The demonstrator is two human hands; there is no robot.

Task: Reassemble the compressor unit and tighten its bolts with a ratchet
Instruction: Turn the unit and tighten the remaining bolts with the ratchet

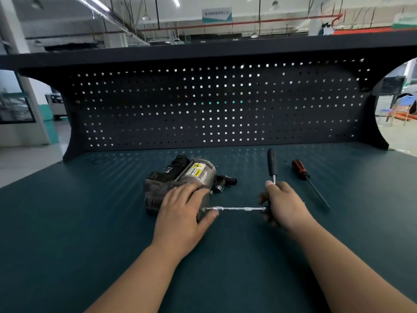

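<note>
The compressor unit (194, 175), a grey cylinder with a yellow warning label and a dirty black finned block, lies on the green bench mat. My left hand (182, 211) rests on its near end, fingers spread, the thumb by a bolt. A thin metal extension bar (241, 208) runs from that end rightwards into my right hand (284, 204). My right hand grips the ratchet near its head. The ratchet's black handle (272, 162) points away from me. The ratchet head is hidden inside my right hand.
A screwdriver (302, 175) with a red and black handle lies to the right of the ratchet, tip toward me. A thin black ring (100, 160) lies at the far left of the mat. A dark pegboard (216, 105) closes off the bench's back.
</note>
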